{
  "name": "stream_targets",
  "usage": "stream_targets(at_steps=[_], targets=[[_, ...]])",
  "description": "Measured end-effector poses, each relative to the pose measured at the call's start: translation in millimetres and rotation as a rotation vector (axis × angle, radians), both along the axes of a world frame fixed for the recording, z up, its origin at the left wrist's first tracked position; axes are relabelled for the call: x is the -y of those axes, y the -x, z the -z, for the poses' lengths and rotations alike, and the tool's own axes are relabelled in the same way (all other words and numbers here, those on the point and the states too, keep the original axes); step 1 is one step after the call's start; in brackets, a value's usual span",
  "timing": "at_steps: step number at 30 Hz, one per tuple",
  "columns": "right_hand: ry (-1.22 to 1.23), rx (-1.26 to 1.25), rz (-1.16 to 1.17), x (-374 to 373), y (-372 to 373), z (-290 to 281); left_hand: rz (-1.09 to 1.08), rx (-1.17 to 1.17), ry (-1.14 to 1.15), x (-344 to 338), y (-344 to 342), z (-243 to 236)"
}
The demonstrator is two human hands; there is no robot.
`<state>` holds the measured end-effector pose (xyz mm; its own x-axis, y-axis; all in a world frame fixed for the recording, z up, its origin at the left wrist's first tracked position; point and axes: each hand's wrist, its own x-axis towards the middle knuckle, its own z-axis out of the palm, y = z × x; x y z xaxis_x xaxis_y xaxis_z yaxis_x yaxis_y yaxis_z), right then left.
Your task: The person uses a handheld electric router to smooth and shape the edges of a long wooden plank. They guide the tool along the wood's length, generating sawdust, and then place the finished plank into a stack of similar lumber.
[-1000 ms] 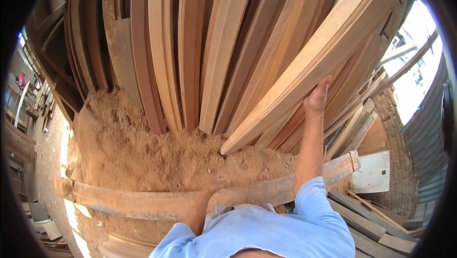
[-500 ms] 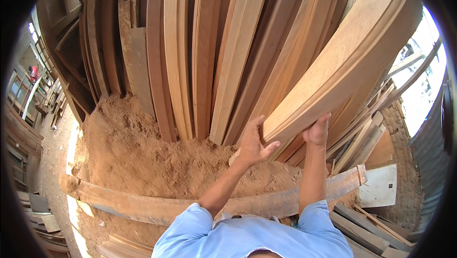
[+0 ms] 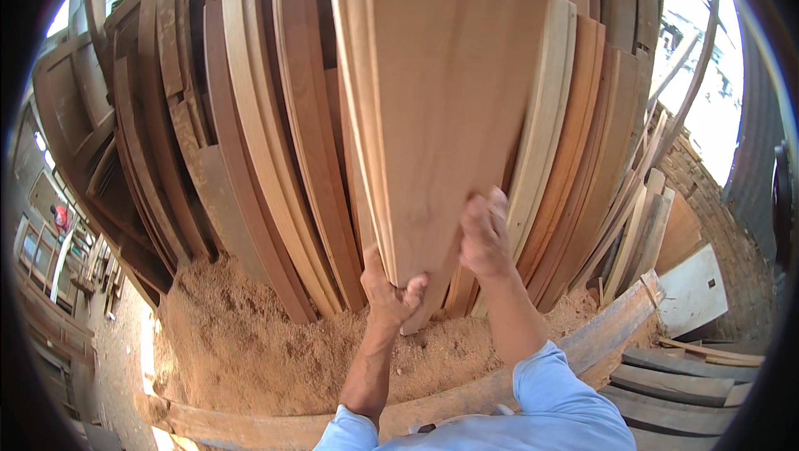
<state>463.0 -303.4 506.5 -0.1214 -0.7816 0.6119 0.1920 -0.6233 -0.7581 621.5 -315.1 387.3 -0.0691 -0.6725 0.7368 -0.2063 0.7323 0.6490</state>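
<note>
From the head, 1 fisheye camera looks steeply down at the nearby hands (image 3: pixel 484 239).

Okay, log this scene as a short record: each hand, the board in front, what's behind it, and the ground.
Left hand: holding the large board low on its left edge
Right hand: at its right edge, grip unclear
Board: light brown wood, ridged along the left edge
Behind: row of leaning boards
Ground: loose brown heap, long plank lying along its near side
</note>
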Motion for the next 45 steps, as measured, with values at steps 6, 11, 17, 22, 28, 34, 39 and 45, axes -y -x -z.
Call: stream_targets(at_steps=[6, 11, 17, 22, 28, 34, 39, 45], targets=[[-0.294, -0.233, 0.474, 88.7, 34.9, 93.0, -0.447, 0.673, -0.384, 73.1, 7.3, 26.7], [-0.660, -0.588, 0.299, -33.6, 63.9, 241.7, -0.240, 0.833, -0.798, 18.3, -18.9, 137.9], [-1.029, -0.975, -0.204, -171.0, 55.1, 353.1, 0.287, 0.499, -1.209, -156.3, -32.6, 304.4], [-1.043, -0.722, -0.352, -183.9, 25.0, 349.2, 0.413, -0.055, -1.488, -206.4, -19.5, 266.5], [-0.897, -0.353, -0.552, -173.1, -35.1, 272.5, 0.588, -0.699, -1.333, -179.1, -49.3, 247.1], [-0.862, -0.186, -0.713, -186.4, -62.2, 243.2, 0.609, -0.816, -1.129, -179.2, -65.3, 193.2], [-0.854, 0.107, -0.835, -198.8, -82.1, 225.2, 0.619, -0.821, -1.118, -182.9, -89.0, 164.4], [-0.799, 0.499, -1.067, -206.4, -105.2, 213.9, 0.651, -0.723, -1.033, -178.6, -118.4, 159.0]])
